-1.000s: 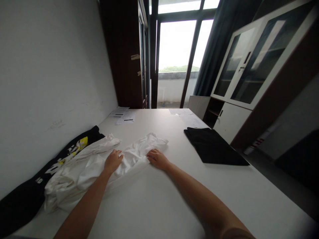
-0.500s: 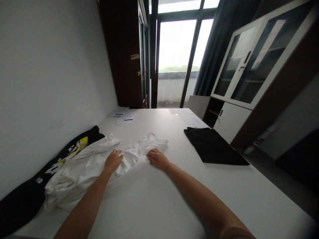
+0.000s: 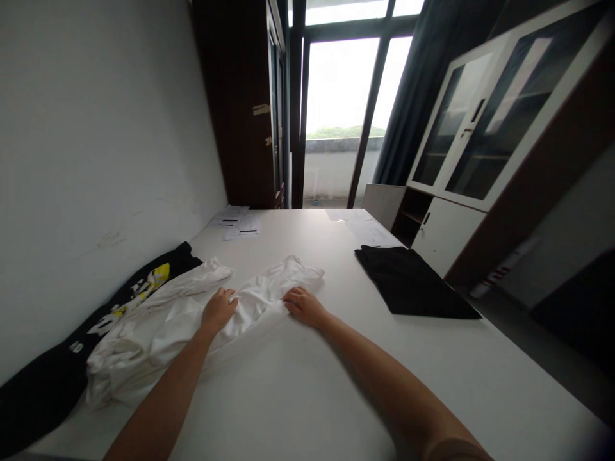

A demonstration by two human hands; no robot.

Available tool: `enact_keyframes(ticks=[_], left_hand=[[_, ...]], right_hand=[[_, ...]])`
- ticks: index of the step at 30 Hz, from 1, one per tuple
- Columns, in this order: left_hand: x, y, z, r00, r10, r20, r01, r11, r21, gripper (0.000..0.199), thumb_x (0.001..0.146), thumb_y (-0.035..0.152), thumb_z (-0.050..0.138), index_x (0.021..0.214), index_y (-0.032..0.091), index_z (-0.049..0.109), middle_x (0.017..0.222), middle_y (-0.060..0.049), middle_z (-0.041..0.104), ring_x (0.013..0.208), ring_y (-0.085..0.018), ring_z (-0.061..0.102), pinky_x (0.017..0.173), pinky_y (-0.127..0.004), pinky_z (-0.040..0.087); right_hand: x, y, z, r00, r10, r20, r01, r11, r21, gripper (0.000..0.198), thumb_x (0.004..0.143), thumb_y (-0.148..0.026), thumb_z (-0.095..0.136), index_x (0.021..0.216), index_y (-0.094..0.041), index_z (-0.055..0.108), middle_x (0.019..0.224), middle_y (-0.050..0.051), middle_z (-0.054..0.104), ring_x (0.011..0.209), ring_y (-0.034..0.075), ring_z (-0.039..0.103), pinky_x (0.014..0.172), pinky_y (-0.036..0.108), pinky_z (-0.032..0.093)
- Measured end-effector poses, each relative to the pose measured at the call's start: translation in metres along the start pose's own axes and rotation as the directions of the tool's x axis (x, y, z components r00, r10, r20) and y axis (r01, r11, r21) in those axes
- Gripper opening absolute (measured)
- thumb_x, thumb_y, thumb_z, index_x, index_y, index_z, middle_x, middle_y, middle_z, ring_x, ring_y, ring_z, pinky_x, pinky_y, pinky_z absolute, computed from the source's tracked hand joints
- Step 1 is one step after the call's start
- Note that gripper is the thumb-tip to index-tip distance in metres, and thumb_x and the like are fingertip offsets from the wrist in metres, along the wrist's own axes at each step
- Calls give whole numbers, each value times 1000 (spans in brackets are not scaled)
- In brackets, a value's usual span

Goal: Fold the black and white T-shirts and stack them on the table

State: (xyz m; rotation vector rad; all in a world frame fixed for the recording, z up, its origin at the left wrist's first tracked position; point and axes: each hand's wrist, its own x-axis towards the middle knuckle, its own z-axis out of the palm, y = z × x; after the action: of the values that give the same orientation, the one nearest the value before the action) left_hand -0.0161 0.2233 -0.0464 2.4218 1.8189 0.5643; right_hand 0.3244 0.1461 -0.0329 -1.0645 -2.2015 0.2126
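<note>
A crumpled white garment [image 3: 177, 326] lies across the left and middle of the table; its exact kind is unclear from its folds. My left hand [image 3: 220, 310] rests on its middle, with bent fingers closed on the cloth. To the right, my right hand [image 3: 303, 305] grips the garment's near edge between curled fingers and thumb. One narrow part of the cloth stretches away past my right hand, and another lies beyond my left. The fingertips of both hands are partly hidden.
Along the left wall lies a black garment [image 3: 52, 371] with a white and yellow print, partly under the white one. A folded black cloth [image 3: 418, 282] sits on the right. Papers [image 3: 243, 225] lie at the white table's [image 3: 298, 403] far end. A cabinet [image 3: 456, 218] stands beyond its right edge.
</note>
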Motion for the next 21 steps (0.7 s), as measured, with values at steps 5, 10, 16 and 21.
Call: enact_keyframes(ticks=[5, 10, 16, 21], left_hand=[[0, 0, 0, 1000, 1, 2, -1, 1000, -8, 35, 99, 34, 52, 128, 18, 66, 119, -12, 64, 109, -25, 62, 99, -34, 43], [0, 1, -1, 1000, -4, 7, 4, 1000, 3, 35, 100, 35, 52, 128, 19, 66, 119, -12, 64, 107, -25, 63, 98, -34, 44], [-1, 2, -2, 1000, 7, 2, -7, 1000, 9, 35, 99, 33, 52, 127, 18, 66, 118, -12, 64, 107, -25, 63, 98, -33, 44], [-1, 2, -2, 1000, 2, -4, -2, 1000, 4, 35, 99, 34, 52, 128, 19, 66, 119, -11, 65, 107, -24, 63, 98, -34, 44]], right_hand=[[0, 1, 1, 1000, -1, 2, 1, 1000, -10, 16, 98, -26, 60, 110, -23, 72, 106, 7, 72, 105, 23, 62, 98, 40, 48], [0, 1, 1, 1000, 7, 4, -7, 1000, -9, 16, 98, -25, 61, 109, -23, 71, 106, 7, 72, 105, 23, 62, 98, 39, 48], [-1, 2, 1, 1000, 4, 0, -4, 1000, -10, 17, 97, -25, 61, 110, -24, 71, 107, 7, 71, 106, 23, 62, 98, 39, 49], [-1, 4, 2, 1000, -4, 8, 5, 1000, -14, 17, 97, -25, 61, 110, -24, 71, 107, 7, 71, 105, 23, 62, 97, 39, 49]])
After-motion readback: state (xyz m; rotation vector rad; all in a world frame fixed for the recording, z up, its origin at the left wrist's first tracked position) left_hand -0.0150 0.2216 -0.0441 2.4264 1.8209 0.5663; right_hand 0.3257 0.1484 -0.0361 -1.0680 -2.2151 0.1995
